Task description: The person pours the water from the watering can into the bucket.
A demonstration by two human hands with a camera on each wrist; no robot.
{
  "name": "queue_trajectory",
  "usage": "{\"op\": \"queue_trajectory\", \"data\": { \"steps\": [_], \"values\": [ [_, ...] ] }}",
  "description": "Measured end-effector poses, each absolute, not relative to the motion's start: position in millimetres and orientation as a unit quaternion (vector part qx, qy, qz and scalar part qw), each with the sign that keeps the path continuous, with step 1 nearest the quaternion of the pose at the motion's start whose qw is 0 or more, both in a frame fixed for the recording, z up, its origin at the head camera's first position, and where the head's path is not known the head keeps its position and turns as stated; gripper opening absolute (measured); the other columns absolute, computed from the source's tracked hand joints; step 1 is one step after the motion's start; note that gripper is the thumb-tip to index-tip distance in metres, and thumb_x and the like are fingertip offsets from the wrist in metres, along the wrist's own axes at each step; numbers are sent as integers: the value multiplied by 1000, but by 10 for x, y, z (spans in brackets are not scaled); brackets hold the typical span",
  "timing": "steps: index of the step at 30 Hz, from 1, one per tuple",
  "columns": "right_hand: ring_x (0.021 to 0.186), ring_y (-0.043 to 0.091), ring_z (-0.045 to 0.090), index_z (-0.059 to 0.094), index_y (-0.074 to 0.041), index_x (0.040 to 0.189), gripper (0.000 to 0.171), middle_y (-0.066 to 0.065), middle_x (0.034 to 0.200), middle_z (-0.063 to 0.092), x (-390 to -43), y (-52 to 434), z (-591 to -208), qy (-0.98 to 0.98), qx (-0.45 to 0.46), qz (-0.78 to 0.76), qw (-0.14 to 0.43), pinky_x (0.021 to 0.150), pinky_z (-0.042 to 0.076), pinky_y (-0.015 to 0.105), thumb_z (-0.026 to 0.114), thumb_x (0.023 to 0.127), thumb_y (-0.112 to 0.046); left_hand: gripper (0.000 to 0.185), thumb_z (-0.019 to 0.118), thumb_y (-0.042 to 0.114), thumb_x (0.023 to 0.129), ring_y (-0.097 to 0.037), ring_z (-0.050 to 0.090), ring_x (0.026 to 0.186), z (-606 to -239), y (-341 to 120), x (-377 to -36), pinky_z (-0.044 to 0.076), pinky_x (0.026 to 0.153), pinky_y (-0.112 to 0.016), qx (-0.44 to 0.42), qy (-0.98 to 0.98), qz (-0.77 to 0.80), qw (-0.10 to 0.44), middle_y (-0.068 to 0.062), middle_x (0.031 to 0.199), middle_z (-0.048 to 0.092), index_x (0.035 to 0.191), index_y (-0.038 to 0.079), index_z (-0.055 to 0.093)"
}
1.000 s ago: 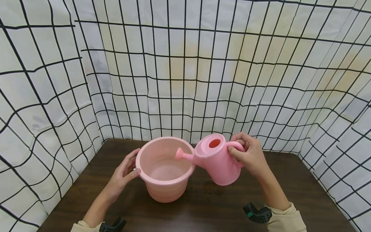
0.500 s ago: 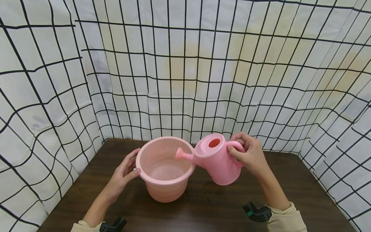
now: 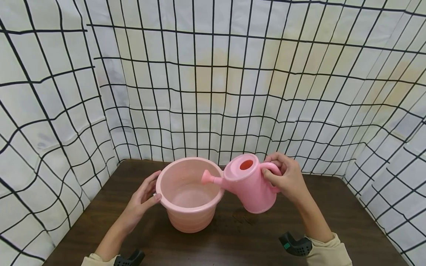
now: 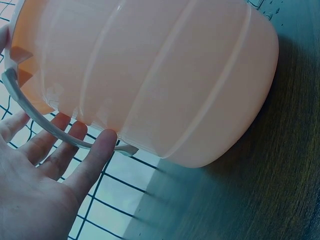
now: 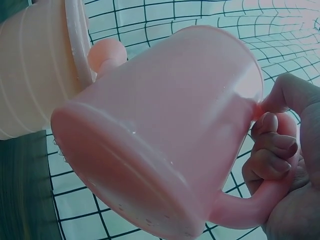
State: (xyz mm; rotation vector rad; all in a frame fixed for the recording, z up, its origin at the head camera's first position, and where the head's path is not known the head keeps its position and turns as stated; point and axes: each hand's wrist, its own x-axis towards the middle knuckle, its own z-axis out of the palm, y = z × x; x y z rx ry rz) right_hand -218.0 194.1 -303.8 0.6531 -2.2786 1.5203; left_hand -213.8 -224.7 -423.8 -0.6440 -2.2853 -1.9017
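Observation:
A pale pink bucket (image 3: 191, 218) stands upright on the table. My left hand (image 3: 138, 201) holds it at the left side, thumb on the rim; in the left wrist view the fingers pass behind its pale bail handle (image 4: 60, 134) to the wall. My right hand (image 3: 288, 177) grips the handle of a pink watering can (image 3: 254, 192), with fingers curled through the loop in the right wrist view. The can is off the table, tilted towards the bucket. Its spout head (image 3: 207, 177) is over the bucket's opening. I see no clear stream of water.
The dark wooden table (image 3: 213, 251) shows a few wet marks below the can. White curtain walls (image 3: 213, 92) with a black grid rise behind it and at both sides. Dark wrist devices (image 3: 296, 244) sit by the sleeves.

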Motion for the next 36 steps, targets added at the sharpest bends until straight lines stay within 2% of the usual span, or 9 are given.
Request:
{"op": "queue_trajectory", "data": {
  "steps": [18, 29, 36],
  "values": [
    [59, 11, 55, 60, -3, 95, 14, -6, 74, 63, -2167, 1928, -3019, -803, 236, 516, 182, 51, 54, 30, 69, 84, -3, 61, 48, 4, 97, -5, 50, 124, -4238, -2219, -2127, 48, 93, -17, -219, -740, -634, 50, -17, 146, 42, 153, 14, 25],
    [60, 12, 56, 60, -3, 95, 14, -6, 74, 64, -2178, 1906, -3009, -805, 239, 512, 181, 53, 55, 30, 69, 84, -3, 61, 48, 6, 97, -2, 49, 125, -4249, -2240, -2130, 47, 94, -16, -212, -745, -631, 49, -10, 147, 43, 153, 15, 24],
    [60, 12, 55, 60, -4, 95, 14, -5, 73, 64, -2189, 1903, -3003, -809, 232, 510, 177, 51, 54, 30, 69, 84, -5, 61, 47, 6, 97, -3, 49, 125, -4236, -2238, -2131, 48, 93, -17, -213, -743, -633, 48, -16, 147, 41, 153, 15, 24]
  ]
}}
